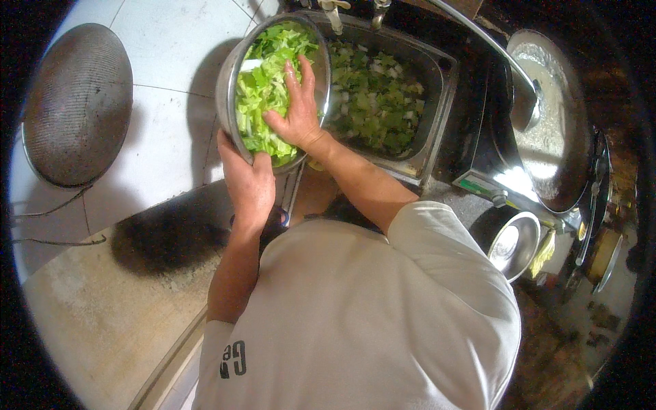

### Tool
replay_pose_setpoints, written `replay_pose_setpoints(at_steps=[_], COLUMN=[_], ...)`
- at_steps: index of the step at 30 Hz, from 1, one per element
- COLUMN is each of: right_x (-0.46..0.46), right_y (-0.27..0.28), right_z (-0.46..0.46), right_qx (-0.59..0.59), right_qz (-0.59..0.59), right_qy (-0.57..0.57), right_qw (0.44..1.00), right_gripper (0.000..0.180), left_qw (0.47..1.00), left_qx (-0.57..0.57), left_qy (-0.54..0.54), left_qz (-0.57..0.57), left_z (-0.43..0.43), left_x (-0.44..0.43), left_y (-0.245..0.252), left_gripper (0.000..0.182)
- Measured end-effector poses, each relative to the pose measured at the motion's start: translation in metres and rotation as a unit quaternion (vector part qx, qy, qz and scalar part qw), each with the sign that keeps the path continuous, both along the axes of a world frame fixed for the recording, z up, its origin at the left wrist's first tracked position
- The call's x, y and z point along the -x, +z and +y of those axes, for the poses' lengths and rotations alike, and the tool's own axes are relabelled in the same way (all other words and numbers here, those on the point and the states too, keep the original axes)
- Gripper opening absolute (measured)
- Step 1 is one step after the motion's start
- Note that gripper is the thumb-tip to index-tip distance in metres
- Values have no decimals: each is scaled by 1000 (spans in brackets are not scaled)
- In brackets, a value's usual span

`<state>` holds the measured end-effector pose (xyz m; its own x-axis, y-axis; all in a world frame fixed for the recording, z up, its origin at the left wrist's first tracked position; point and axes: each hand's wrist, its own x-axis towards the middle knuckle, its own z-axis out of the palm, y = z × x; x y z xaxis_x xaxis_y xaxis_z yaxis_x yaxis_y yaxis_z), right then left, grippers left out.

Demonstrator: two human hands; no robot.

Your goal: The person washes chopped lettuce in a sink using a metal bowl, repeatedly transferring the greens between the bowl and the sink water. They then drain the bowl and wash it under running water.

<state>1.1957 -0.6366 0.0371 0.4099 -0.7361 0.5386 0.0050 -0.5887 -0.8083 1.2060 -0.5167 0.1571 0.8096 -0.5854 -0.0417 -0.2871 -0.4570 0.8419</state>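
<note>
My left hand grips the near rim of a metal bowl, its thumb over the edge. Chopped leafy greens fill the bowl, which is tilted at the left edge of the sink. My right hand lies on the greens with its fingers spread; whether it grips any leaves I cannot tell. More cut greens with white stem pieces lie in the metal sink, to the right of the bowl.
A dark woven metal strainer rests on the white tiled counter at left. Two taps stand behind the sink. At right, a large wok with pale liquid and a ladle sits on a stove; a metal basin stands nearer.
</note>
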Motion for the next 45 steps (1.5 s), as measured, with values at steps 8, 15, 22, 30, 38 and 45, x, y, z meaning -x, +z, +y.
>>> replay_pose_setpoints(at_steps=[8, 15, 22, 30, 38, 45], right_x=[7, 45, 90, 106, 121, 166], right_y=[20, 53, -39, -171, -160, -197], right_z=[1, -7, -124, -151, -107, -113], right_qx=[50, 86, -128, -153, 52, 99], right_qz=[210, 274, 229, 564, 737, 817], right_qy=[47, 163, -101, -126, 288, 330], right_qw=[975, 944, 960, 801, 609, 462], right_gripper=[81, 47, 32, 69, 47, 27], left_qw=[942, 894, 843, 862, 851, 837], left_qx=[116, 52, 46, -3, 7, 43], left_qy=[62, 44, 170, 172, 201, 201], left_qz=[310, 443, 508, 476, 486, 506], left_z=[26, 77, 94, 98, 97, 93], left_x=[-37, -46, -33, -40, -36, -34], left_y=[-35, -94, -99, -103, -102, -100], left_gripper=[35, 23, 23, 12, 15, 15])
